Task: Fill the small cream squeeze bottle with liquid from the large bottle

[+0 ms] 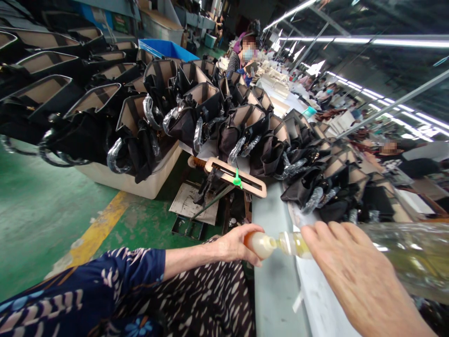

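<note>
Step in hand: it seems to be a pouring between the small bottle point(263, 245) and the large bottle point(417, 252), because their mouths face each other very closely; whether they touch, and which one receives, cannot be told surely.
Next move: by judgement, it calls for steady wrists and both necks in one line, since such narrow mouths can easily spill on the desk point(277, 299).
Left arm: the forearm comes from the patterned sleeve point(140, 267) at lower left and reaches across, above the patterned cloth of the lap; the left hand point(235, 245) points to the right.
Left grip: thumb and fingers are curved around the body of the small bottle, spread only so wide as its body needs.
Right arm: the right hand point(354, 267) enters from the lower right, with its back toward the camera.
Right grip: the fingers are folded over the large bottle near its neck; the thumb is hidden.
Bottles' place: both are in the hands, over the desk edge, mouth toward mouth; the large one runs out past the right border.
Behind the hands: many black bags point(229, 135) stand in rows, beyond a slotted frame point(226, 178) with a green piece point(237, 179).
</note>
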Available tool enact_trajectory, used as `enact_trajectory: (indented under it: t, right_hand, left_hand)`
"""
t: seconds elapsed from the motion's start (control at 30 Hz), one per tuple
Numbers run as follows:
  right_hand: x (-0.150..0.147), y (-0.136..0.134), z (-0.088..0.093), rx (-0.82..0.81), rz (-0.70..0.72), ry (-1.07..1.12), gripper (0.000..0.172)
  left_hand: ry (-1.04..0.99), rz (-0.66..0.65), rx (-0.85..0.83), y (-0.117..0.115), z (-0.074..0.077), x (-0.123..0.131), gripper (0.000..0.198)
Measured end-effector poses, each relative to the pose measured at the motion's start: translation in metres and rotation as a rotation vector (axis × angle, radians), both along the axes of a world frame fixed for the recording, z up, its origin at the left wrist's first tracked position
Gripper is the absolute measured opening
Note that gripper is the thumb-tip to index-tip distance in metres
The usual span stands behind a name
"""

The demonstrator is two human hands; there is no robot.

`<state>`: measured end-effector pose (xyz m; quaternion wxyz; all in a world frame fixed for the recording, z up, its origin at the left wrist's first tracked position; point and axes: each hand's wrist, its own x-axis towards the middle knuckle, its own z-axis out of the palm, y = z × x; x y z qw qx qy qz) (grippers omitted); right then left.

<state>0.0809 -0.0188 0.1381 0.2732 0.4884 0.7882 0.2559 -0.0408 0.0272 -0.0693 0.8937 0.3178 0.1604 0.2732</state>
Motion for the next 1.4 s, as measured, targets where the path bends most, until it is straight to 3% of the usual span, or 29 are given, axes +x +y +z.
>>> enact_trajectory:
  t: [0.4,0.6,0.93,1.4]
  right_hand:
    - [0.007,-0.015,0.007,0.02,-0.05,-0.035,0.02]
    - [0.015,-0.028,0.011,0.035,-0.077,-0.011,0.014]
    - [0.041,-0.055,0.011,0.045,-0.079,0.112,0.022]
    - [0.048,-0.084,0.02,0.07,-0.174,0.066,0.019]
  left_hand:
    - [0.028,-0.039,0.054,-0.007,0.013,0.006,0.082]
    - [0.027,-0.044,0.064,-0.014,0.018,0.017,0.082]
    - [0.016,-0.114,0.074,-0.026,0.024,0.037,0.084]
    - [-0.029,-0.225,0.05,-0.046,0.031,0.063,0.087]
